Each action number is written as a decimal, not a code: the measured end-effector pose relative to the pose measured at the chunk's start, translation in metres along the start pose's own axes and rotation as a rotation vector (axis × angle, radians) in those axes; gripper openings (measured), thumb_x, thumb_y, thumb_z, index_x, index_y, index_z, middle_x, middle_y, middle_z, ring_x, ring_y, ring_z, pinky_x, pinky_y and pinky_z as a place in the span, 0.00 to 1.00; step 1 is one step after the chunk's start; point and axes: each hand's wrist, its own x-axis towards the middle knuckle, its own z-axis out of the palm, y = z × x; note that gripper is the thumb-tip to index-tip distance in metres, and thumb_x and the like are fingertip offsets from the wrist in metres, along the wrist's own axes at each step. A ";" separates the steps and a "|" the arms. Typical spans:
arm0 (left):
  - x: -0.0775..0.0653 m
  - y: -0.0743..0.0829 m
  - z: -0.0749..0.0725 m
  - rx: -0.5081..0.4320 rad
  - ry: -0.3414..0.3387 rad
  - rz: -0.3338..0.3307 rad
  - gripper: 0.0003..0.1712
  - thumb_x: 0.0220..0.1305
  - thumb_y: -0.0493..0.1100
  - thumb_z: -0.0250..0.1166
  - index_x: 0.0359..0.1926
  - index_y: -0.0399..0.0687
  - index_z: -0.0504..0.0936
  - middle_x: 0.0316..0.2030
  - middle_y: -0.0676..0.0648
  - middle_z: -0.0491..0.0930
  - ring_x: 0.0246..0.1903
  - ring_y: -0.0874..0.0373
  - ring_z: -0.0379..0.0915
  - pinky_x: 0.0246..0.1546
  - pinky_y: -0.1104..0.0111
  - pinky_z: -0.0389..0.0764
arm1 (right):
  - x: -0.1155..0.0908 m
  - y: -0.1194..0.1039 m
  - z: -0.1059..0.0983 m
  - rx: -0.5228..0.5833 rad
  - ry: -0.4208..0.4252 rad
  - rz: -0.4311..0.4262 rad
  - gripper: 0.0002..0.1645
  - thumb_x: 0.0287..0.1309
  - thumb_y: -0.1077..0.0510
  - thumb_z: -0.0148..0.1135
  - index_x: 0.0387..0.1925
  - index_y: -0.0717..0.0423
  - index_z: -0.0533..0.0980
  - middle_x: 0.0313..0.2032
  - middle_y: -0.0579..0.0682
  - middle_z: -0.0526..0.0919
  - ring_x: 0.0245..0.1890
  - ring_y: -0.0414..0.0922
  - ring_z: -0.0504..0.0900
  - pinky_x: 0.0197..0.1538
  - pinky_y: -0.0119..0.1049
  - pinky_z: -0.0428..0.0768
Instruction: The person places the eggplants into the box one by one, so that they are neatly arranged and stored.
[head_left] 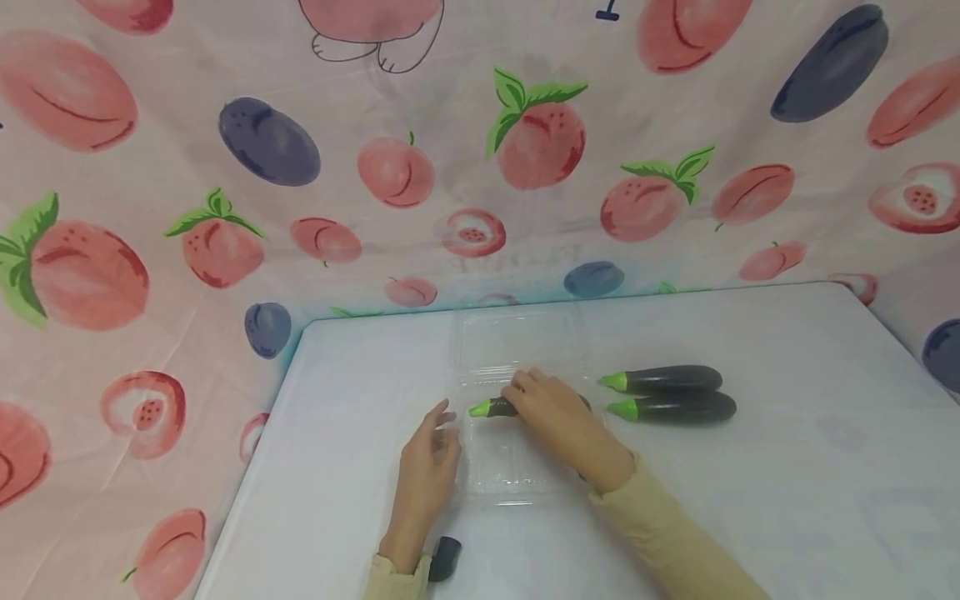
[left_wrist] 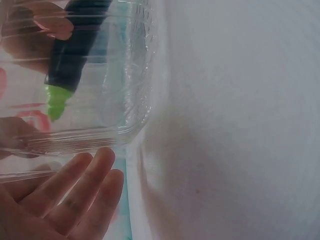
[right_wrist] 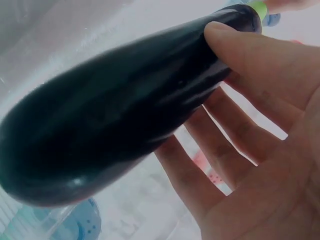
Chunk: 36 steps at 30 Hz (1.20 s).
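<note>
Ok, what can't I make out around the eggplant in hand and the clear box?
- Held eggplant: head view, the right hand covers its body.
- Clear box: whether the eggplant touches its floor is unclear.
- Left hand: left wrist view, cut off by the frame edge.

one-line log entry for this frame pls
right hand: holds eggplant over clear container | left hand: open beside container | two eggplants: on table
</note>
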 end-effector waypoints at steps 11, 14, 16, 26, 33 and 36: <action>-0.001 -0.001 0.001 0.010 0.002 0.014 0.27 0.72 0.42 0.57 0.70 0.51 0.69 0.57 0.49 0.81 0.53 0.53 0.80 0.54 0.57 0.83 | 0.007 -0.002 0.009 -0.016 -0.051 -0.002 0.15 0.60 0.65 0.65 0.49 0.56 0.80 0.44 0.51 0.81 0.45 0.47 0.80 0.49 0.42 0.85; 0.000 -0.001 0.002 0.009 0.007 0.023 0.27 0.71 0.41 0.58 0.70 0.51 0.69 0.57 0.49 0.81 0.53 0.52 0.80 0.54 0.57 0.83 | 0.008 -0.001 0.013 -0.033 -0.045 -0.013 0.14 0.59 0.65 0.65 0.47 0.56 0.80 0.42 0.51 0.81 0.44 0.47 0.80 0.47 0.42 0.85; 0.000 -0.001 0.002 0.006 0.006 0.023 0.27 0.71 0.41 0.57 0.70 0.51 0.69 0.57 0.49 0.81 0.53 0.52 0.80 0.54 0.57 0.83 | 0.008 -0.001 0.014 -0.045 -0.044 -0.019 0.13 0.60 0.65 0.65 0.47 0.55 0.80 0.42 0.51 0.81 0.43 0.46 0.81 0.47 0.42 0.85; 0.000 -0.001 0.001 0.001 0.012 0.048 0.26 0.72 0.40 0.57 0.69 0.48 0.69 0.56 0.49 0.81 0.52 0.52 0.81 0.53 0.57 0.83 | 0.012 -0.003 0.016 -0.060 -0.048 -0.032 0.11 0.60 0.64 0.65 0.46 0.56 0.80 0.42 0.50 0.81 0.42 0.46 0.80 0.45 0.40 0.86; 0.000 -0.001 0.000 0.004 0.020 0.040 0.26 0.71 0.41 0.57 0.69 0.49 0.70 0.56 0.49 0.81 0.51 0.53 0.81 0.52 0.58 0.84 | 0.015 -0.006 0.019 -0.102 -0.044 -0.043 0.10 0.58 0.63 0.67 0.43 0.56 0.81 0.39 0.50 0.81 0.38 0.44 0.79 0.43 0.38 0.85; 0.000 -0.001 0.001 -0.001 0.020 0.039 0.26 0.71 0.40 0.58 0.69 0.49 0.70 0.56 0.49 0.82 0.51 0.53 0.81 0.52 0.57 0.84 | 0.015 -0.007 0.019 -0.131 -0.043 -0.043 0.11 0.58 0.63 0.68 0.43 0.55 0.81 0.39 0.49 0.81 0.38 0.44 0.79 0.43 0.38 0.85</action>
